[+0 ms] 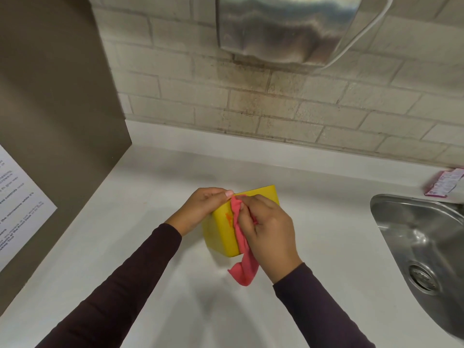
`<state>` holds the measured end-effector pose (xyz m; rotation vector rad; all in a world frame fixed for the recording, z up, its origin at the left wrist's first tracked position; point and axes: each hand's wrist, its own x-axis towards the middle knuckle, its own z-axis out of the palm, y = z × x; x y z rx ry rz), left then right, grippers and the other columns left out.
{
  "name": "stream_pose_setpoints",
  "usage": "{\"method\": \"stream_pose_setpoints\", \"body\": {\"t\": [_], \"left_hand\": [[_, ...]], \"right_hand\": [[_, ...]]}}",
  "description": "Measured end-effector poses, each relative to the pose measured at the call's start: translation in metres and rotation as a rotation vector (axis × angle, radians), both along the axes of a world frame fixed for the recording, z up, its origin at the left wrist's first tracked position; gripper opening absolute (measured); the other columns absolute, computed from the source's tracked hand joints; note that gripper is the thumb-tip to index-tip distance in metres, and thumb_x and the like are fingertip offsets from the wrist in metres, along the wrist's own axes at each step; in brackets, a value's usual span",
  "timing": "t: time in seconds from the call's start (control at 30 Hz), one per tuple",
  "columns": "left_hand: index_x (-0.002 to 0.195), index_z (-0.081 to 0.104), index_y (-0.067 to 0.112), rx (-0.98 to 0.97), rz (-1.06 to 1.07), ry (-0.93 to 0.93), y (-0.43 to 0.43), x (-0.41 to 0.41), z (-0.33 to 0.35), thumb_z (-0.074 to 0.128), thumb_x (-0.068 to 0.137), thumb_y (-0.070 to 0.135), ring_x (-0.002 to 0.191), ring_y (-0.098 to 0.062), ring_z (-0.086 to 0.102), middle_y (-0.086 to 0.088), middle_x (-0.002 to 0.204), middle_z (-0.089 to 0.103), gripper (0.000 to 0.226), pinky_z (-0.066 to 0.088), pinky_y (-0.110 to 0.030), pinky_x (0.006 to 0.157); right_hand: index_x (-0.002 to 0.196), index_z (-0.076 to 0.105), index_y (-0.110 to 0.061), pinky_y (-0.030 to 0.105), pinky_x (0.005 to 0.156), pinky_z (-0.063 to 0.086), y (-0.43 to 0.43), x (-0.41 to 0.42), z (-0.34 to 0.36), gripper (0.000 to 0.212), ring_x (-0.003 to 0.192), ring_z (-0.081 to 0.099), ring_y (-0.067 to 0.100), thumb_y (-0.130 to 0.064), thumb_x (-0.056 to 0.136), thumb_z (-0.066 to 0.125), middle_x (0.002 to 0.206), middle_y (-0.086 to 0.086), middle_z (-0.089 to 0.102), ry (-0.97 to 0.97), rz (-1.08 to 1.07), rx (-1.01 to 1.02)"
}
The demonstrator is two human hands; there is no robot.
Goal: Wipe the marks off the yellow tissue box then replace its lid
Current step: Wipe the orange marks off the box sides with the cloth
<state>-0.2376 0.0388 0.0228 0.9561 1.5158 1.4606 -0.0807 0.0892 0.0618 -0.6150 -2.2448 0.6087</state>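
Tissue box (221, 237): is showing smooth yellow plastic, faintly glossy.
Cloth (243, 271): is hanging as soft, crumpled pink fabric.
Desk (150, 222): is looking smooth, matt white.
Sink (414, 234): is gleaming, shiny metal.
Wall (276, 109): is showing rough, stained brick.

- My left hand (203, 209) grips the yellow tissue box (221, 237) from the left. My right hand (268, 232) holds a pink cloth (242, 270) against its near face, so both those sides are taken up.
- Left of the box, bare desk (125, 247) runs to a brown side panel (57, 109), which walls off that side.
- Behind the box, a strip of bare desk reaches the brick wall (276, 109).
- A metal housing (283, 26) juts from the wall, well above the box.
- To my right, bare desk lies between the box and the steel sink (411, 237), whose basin drops below the surface.
- A pink packet (444, 183) sits beyond the sink's far rim, by the wall.
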Motion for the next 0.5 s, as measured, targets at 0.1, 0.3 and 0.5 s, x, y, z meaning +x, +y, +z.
{"method": "stream_pose_setpoints", "body": {"t": [0.1, 0.3, 0.5], "left_hand": [[0.092, 0.074, 0.015, 0.006, -0.033, -0.002, -0.001, -0.001, 0.001, 0.059, 0.076, 0.044, 0.085, -0.013, 0.064, -0.007, 0.091, 0.07, 0.036, 0.049, -0.025, 0.082], [0.096, 0.073, 0.019, -0.024, -0.033, 0.02, -0.002, -0.001, 0.002, 0.059, 0.074, 0.046, 0.087, -0.013, 0.065, -0.009, 0.096, 0.072, 0.038, 0.048, -0.029, 0.084], [0.097, 0.065, -0.007, -0.019, -0.015, 0.027, 0.0, 0.001, 0.006, 0.054, 0.078, 0.039, 0.085, -0.02, 0.056, -0.015, 0.088, 0.062, 0.051, 0.044, -0.033, 0.084]], "right_hand": [[0.095, 0.072, -0.01, 0.019, 0.068, 0.043, -0.006, 0.003, -0.004, 0.025, 0.076, 0.06, 0.016, -0.02, 0.087, 0.05, 0.081, 0.002, 0.07, -0.035, 0.076, 0.072], [0.094, 0.071, -0.017, 0.018, 0.067, 0.043, 0.011, 0.018, -0.005, 0.034, 0.077, 0.059, 0.012, -0.032, 0.088, 0.042, 0.085, -0.003, 0.07, -0.036, -0.003, -0.01], [0.096, 0.072, -0.014, 0.011, 0.072, 0.039, 0.003, -0.001, 0.0, 0.03, 0.082, 0.058, 0.008, -0.028, 0.087, 0.047, 0.088, 0.0, 0.072, -0.014, 0.047, 0.042]]}}
